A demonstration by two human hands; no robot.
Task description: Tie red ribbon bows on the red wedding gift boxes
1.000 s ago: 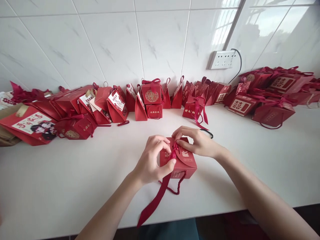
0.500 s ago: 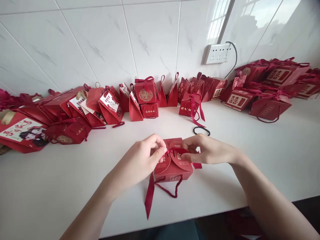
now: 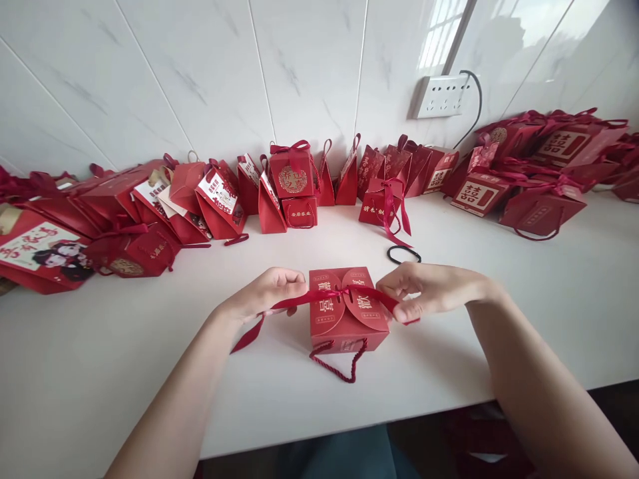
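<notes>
A red gift box (image 3: 349, 327) with gold characters sits on the white table in front of me. Across its top runs a red ribbon (image 3: 323, 295), crossed or knotted at the middle where the two rounded flaps meet. To the left of the box, my left hand (image 3: 274, 293) pinches one length of the ribbon, its tail hanging below the fingers. On the right side my right hand (image 3: 424, 289) is closed on the other length between thumb and fingers. A twisted cord handle (image 3: 334, 366) droops from the box's near face onto the table.
A black hair tie (image 3: 403, 254) lies behind my right hand. Red gift boxes stand along the tiled wall, including a stacked pair (image 3: 293, 181), a small ribboned box (image 3: 380, 203) and a pile (image 3: 539, 206) on the right. A power strip (image 3: 443, 96) is on the wall.
My left hand has moved left, away from the box's middle, drawing the ribbon out sideways. My right hand has shifted slightly right, and the ribbon now stretches across the box top.
</notes>
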